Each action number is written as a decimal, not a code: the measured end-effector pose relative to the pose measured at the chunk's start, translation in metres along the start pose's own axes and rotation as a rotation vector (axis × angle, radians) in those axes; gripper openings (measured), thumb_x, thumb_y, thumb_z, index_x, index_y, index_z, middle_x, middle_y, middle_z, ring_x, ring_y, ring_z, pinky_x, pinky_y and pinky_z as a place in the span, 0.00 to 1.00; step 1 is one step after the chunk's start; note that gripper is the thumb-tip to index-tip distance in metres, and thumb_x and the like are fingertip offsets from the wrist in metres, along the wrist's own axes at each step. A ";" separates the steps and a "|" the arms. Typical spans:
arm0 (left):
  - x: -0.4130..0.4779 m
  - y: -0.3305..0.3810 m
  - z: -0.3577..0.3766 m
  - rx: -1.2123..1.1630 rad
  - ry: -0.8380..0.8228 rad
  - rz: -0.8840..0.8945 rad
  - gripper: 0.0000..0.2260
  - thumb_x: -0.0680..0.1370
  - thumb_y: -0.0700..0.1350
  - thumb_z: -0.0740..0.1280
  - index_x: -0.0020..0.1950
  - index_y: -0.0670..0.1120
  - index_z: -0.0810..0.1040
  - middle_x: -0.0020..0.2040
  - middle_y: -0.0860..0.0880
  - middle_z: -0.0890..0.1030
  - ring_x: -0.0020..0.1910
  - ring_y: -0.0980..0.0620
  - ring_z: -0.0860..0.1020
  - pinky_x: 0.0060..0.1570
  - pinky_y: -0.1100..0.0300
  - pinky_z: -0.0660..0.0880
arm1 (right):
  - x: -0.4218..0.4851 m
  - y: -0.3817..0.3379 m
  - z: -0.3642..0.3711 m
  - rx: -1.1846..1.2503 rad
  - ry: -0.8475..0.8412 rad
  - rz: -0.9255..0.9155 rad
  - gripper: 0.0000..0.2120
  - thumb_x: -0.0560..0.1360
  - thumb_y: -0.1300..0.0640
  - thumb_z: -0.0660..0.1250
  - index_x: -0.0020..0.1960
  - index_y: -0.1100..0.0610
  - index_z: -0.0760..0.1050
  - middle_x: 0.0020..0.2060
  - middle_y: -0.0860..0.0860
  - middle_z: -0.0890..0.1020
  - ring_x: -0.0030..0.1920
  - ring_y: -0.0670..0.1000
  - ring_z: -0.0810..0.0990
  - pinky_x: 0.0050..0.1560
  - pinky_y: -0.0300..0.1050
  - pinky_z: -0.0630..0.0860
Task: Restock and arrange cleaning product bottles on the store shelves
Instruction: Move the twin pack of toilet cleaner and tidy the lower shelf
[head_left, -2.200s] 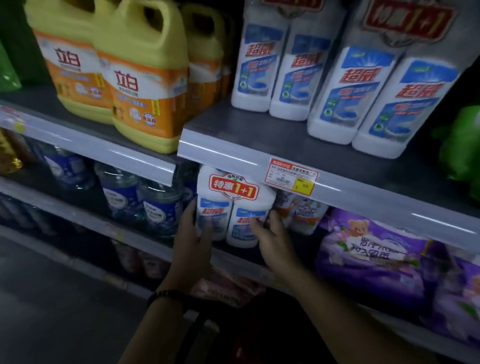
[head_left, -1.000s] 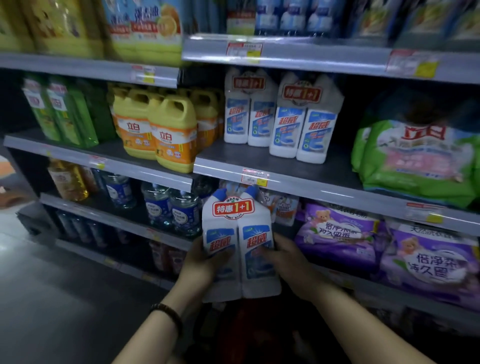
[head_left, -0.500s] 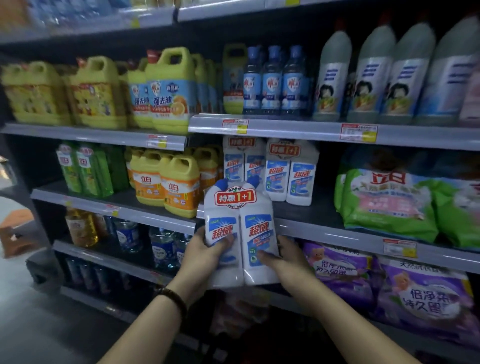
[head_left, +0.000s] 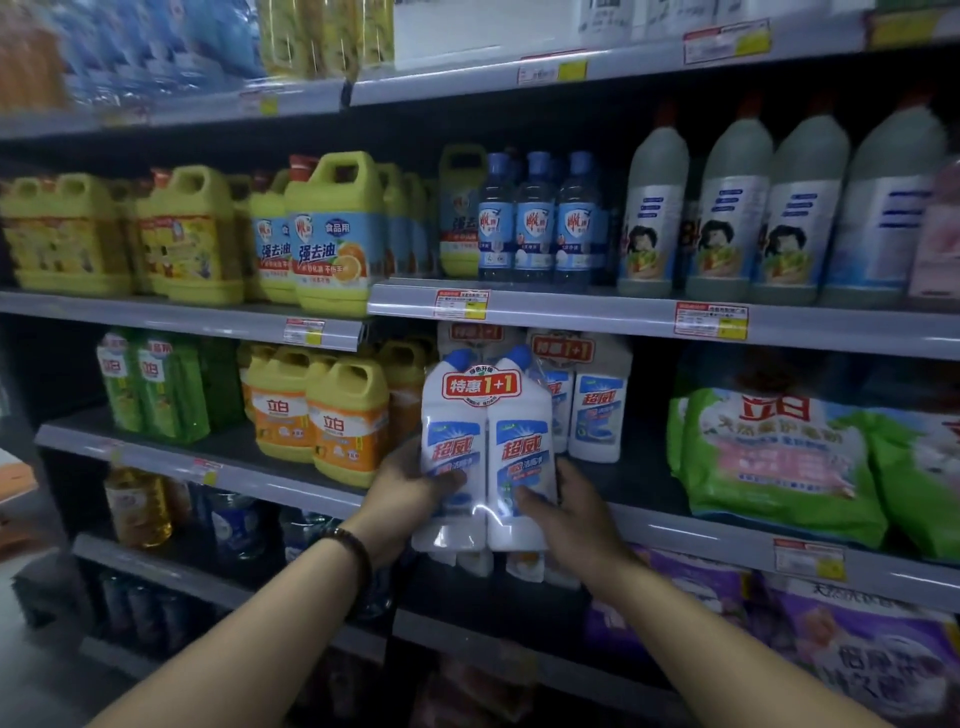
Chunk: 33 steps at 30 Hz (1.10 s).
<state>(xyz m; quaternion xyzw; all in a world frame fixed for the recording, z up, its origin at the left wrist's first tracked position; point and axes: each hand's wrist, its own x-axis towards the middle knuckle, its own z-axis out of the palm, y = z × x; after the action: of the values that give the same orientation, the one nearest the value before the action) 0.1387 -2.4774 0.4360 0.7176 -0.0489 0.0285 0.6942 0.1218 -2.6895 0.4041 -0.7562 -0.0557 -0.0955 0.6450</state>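
Observation:
A twin pack of white toilet-cleaner bottles (head_left: 485, 447) with blue caps and a red "1+1" label is held upright in front of the middle shelf (head_left: 291, 486). My left hand (head_left: 402, 491) grips its left side and my right hand (head_left: 563, 512) grips its lower right side. Its base hangs below the shelf's front edge. Behind it on that shelf stand two more white twin packs (head_left: 592, 400) of the same cleaner.
Yellow-orange detergent jugs (head_left: 345, 415) stand left of the pack, green refill bags (head_left: 779, 457) to the right. The shelf above (head_left: 597, 314) carries yellow jugs, blue bottles (head_left: 535, 223) and grey bottles. Purple bags (head_left: 852, 629) lie on the lower shelf at right.
Both hands pulled the twin pack out of the lower shelf and raised it up to the middle shelf. My view tilted upward, showing higher shelves.

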 end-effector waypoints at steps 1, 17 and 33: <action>0.011 0.002 0.000 0.009 -0.003 0.012 0.11 0.80 0.37 0.75 0.60 0.47 0.82 0.54 0.45 0.89 0.49 0.45 0.89 0.47 0.49 0.86 | 0.010 0.000 0.001 0.001 0.004 -0.009 0.13 0.81 0.55 0.74 0.64 0.45 0.79 0.56 0.41 0.88 0.57 0.45 0.87 0.61 0.51 0.84; 0.167 -0.015 -0.026 0.049 0.029 0.128 0.15 0.81 0.35 0.74 0.66 0.41 0.81 0.59 0.40 0.88 0.57 0.38 0.88 0.56 0.38 0.85 | 0.157 0.010 0.046 -0.292 0.156 -0.058 0.16 0.83 0.54 0.73 0.66 0.55 0.72 0.60 0.51 0.80 0.57 0.52 0.82 0.47 0.39 0.74; 0.174 -0.051 -0.018 0.303 0.156 0.306 0.24 0.82 0.40 0.73 0.74 0.53 0.71 0.68 0.52 0.82 0.67 0.50 0.81 0.66 0.43 0.82 | 0.126 0.018 0.065 -0.808 0.342 -0.158 0.27 0.79 0.49 0.74 0.71 0.56 0.66 0.69 0.56 0.72 0.65 0.58 0.78 0.50 0.45 0.75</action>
<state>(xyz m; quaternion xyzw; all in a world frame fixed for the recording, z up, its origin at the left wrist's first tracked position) 0.3177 -2.4631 0.4050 0.7936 -0.0984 0.1958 0.5677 0.2532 -2.6336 0.4039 -0.9142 0.0360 -0.2826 0.2883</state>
